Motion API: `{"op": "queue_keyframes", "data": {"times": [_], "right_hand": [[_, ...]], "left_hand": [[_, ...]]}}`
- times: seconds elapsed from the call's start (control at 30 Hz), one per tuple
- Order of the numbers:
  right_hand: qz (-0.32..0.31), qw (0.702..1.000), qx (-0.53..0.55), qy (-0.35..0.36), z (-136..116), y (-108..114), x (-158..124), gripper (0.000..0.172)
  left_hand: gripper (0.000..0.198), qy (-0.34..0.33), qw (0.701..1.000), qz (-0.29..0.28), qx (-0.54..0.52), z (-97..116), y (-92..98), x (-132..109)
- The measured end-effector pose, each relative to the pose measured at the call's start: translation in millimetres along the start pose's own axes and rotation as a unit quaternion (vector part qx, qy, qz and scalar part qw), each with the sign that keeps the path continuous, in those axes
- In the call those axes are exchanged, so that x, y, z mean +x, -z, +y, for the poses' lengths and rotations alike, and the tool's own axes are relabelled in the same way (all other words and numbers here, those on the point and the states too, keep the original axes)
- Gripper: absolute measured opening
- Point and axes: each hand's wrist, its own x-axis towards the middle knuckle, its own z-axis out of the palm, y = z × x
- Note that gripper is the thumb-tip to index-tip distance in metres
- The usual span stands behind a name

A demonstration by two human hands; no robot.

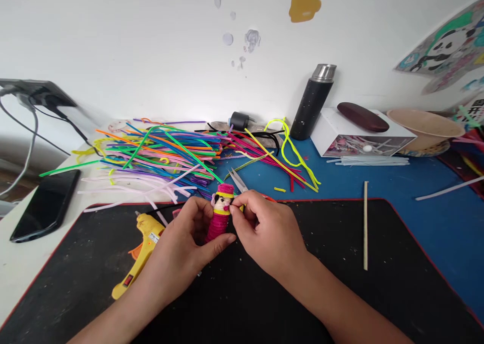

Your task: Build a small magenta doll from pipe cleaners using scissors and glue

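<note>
Holding: left hand (185, 238) wraps the pink body of a doll (220, 214), thumb under it, fingers closed behind.
Right hand: right hand (264, 233) pinches at the doll's face with thumb and forefinger, other fingers curled; what the pinch grips is too small to tell.
Doll: upright, slightly tilted, held above the near middle of the mat; pink wound body, yellow collar, pale face, pink hat.
Mat: black mat (340, 293) with a red edge, speckled with scraps, covers the near desk.
Glue gun: yellow glue gun (139, 253) lies on the mat just left of the left hand.
Stick: thin pale stick (365, 225) lies on the mat, well right of the hands.
Scissors: scissors (237, 180) show their blades just behind the doll, handles hidden by the right hand.
Phone: dark phone (45, 205) lies face up at the left desk edge.
Stems: pile of coloured stems (162, 155) spreads behind the mat, left of centre; neon-yellow stems to its right.
Box: white box (359, 135) on the blue surface, brown case (362, 117) on top.
Flask: black flask (313, 102) leans by the wall, left of the box.
Bowl: tan bowl (425, 125) at far right.
</note>
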Motion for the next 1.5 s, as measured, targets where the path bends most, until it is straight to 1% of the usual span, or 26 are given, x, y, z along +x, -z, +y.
{"op": "queue_keyframes", "data": {"times": [0.13,0.27,0.43,0.57,0.73,0.87,1.07,1.3,1.5], "right_hand": [[-0.001,1.000,0.003,0.000,1,0,0,0.011],[0.001,1.000,-0.002,0.001,2,-1,0,0.011],[-0.002,1.000,0.002,0.000,1,0,0,0.012],[0.005,1.000,0.017,0.007,-1,4,2,0.015],[0.013,0.999,0.032,-0.003,-2,8,4,0.016],[0.011,0.999,0.045,-0.004,-2,8,3,0.017],[-0.001,0.998,0.061,0.005,-2,6,2,0.018],[-0.002,0.999,0.050,0.008,-3,5,2,0.021],[-0.002,0.999,0.041,0.006,-3,4,1,0.022]], "left_hand": [[0.035,-0.010,1.000,0.007,0.024,-1,-0.1,-1],[0.035,-0.014,1.000,0.003,0.009,1,-0.5,-2],[0.044,0.012,0.997,-0.014,-0.081,-1,-1.1,1],[0.053,0.052,0.981,-0.039,-0.183,-2,1.6,5],[0.058,0.055,0.964,-0.053,-0.253,1,6.0,7],[0.055,0.058,0.951,-0.062,-0.296,-1,7.8,8],[0.052,0.059,0.948,-0.065,-0.307,-3,7.1,9],[0.052,0.057,0.949,-0.063,-0.304,-2,7.0,10],[0.059,0.062,0.949,-0.061,-0.302,2,3.9,10]]}}
